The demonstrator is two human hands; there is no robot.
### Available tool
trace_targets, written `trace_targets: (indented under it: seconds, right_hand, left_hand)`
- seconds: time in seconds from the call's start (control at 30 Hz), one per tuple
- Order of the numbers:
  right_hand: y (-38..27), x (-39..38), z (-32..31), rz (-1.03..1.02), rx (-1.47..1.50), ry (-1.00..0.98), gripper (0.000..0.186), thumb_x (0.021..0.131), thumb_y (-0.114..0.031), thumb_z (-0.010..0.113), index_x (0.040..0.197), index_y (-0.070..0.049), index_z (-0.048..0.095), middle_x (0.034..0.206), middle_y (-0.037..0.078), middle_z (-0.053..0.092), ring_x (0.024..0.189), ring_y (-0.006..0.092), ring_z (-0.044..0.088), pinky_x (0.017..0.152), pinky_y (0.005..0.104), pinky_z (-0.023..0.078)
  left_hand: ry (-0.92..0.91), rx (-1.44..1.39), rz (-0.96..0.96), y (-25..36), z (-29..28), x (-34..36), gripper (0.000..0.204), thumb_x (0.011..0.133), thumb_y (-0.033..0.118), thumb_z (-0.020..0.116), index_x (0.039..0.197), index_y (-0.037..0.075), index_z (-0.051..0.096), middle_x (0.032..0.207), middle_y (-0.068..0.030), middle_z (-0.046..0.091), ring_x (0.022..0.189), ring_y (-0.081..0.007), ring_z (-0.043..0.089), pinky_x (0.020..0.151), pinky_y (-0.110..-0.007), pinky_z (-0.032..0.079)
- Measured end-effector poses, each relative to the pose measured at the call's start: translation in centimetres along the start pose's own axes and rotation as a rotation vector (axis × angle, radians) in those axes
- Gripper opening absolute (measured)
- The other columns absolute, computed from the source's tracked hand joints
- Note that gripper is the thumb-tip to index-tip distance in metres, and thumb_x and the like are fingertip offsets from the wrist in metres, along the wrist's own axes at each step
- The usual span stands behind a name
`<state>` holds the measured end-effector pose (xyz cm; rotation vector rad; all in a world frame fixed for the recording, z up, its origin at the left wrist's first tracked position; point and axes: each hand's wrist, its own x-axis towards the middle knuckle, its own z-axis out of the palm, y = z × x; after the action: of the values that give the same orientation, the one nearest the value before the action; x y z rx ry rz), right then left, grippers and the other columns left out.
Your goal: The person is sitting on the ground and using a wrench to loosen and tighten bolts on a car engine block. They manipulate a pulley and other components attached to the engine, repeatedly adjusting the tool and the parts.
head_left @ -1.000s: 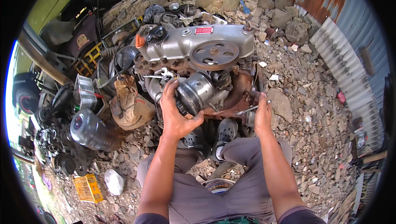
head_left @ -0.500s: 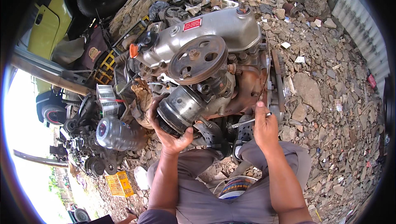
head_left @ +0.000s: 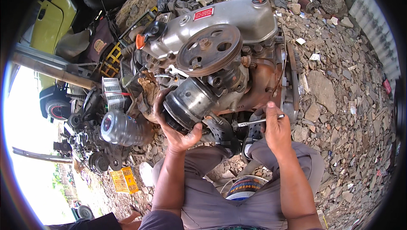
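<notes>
My left hand (head_left: 176, 139) is closed around the black lower end of a silver metal canister (head_left: 190, 101), its thumb on the near side. The canister sits tilted against the engine, just below a large rusty pulley (head_left: 207, 50) with oval holes. My right hand (head_left: 277, 130) grips a slim silver wrench (head_left: 250, 123) between thumb and fingers. The wrench's head points left and is apart from the engine, above my shoes. Behind the hands stands the engine, with a grey valve cover (head_left: 220, 20) on top and a rusty brown manifold (head_left: 260, 86) on its right side.
An open-ended spanner (head_left: 174, 70) lies on the engine left of the pulley. A clear plastic jug (head_left: 123, 127) and greasy engine parts (head_left: 93, 145) lie to the left, near a yellow crate (head_left: 124, 180). A bucket (head_left: 246, 186) stands between my legs. Broken stones (head_left: 339, 115) cover the ground.
The engine appears slightly farther right in view. My right hand has turned, and the wrench now lies more level, its head farther left. My left hand keeps its hold on the canister.
</notes>
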<state>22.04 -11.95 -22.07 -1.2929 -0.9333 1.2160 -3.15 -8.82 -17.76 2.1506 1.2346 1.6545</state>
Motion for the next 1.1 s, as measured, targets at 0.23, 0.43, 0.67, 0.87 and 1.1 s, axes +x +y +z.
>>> trace_targets:
  seconds: [0.23, 0.43, 0.67, 0.87, 1.1]
  right_hand:
    - [-0.7, -0.2, -0.1, 0.106, 0.173, 0.000, 0.060, 0.106, -0.051, 0.042, 0.086, 0.000, 0.067, 0.061, 0.001, 0.055, 0.053, 0.0079, 0.049, 0.049, 0.0242, 0.037]
    - [0.4, -0.1, -0.1, 0.130, 0.298, 0.000, 0.054, 0.105, -0.046, 0.045, 0.088, 0.001, 0.066, 0.065, 0.005, 0.062, 0.054, 0.0095, 0.053, 0.049, 0.0260, 0.043]
    - [0.5, -0.9, -1.4, 0.223, 0.461, -0.079, 0.049, 0.103, -0.044, 0.053, 0.099, 0.003, 0.064, 0.077, 0.011, 0.065, 0.065, 0.0195, 0.061, 0.056, 0.0334, 0.048]
    - [-2.2, -1.9, -4.5, -0.018, 0.595, -0.147, 0.038, 0.102, -0.038, 0.057, 0.106, -0.001, 0.063, 0.084, 0.012, 0.067, 0.069, 0.0197, 0.059, 0.061, 0.0335, 0.047]
    - [-9.8, -5.7, 2.5, -0.362, 0.154, -0.140, 0.038, 0.102, -0.027, 0.056, 0.121, 0.005, 0.062, 0.100, 0.017, 0.070, 0.066, 0.0158, 0.061, 0.062, 0.0272, 0.050]
  left_hand:
    - [-0.035, -0.014, -0.031, 0.4, -0.1, 0.2, 0.110, 0.069, 0.043, 0.085, 0.149, 0.000, 0.023, 0.141, -0.0220, 0.039, 0.130, -0.0323, 0.044, 0.110, -0.045, 0.036]
    - [-0.098, 0.077, -0.015, -0.2, -1.2, 0.1, 0.108, 0.068, 0.037, 0.083, 0.148, -0.001, 0.023, 0.141, -0.0196, 0.038, 0.127, -0.0294, 0.045, 0.109, -0.044, 0.037]
    - [-0.227, 0.229, -0.130, 2.0, -2.7, 1.1, 0.109, 0.061, 0.030, 0.086, 0.148, 0.002, 0.027, 0.143, -0.0226, 0.039, 0.133, -0.0362, 0.043, 0.112, -0.046, 0.034]
    - [-0.319, 0.275, -0.107, 2.6, -4.3, 1.9, 0.120, 0.058, 0.042, 0.093, 0.151, 0.006, 0.026, 0.149, -0.0223, 0.038, 0.139, -0.0429, 0.037, 0.115, -0.050, 0.032]
    - [-0.296, 0.266, -0.118, 2.0, -4.6, 1.4, 0.126, 0.055, 0.048, 0.093, 0.153, 0.006, 0.026, 0.149, -0.0215, 0.039, 0.141, -0.0384, 0.037, 0.115, -0.052, 0.027]
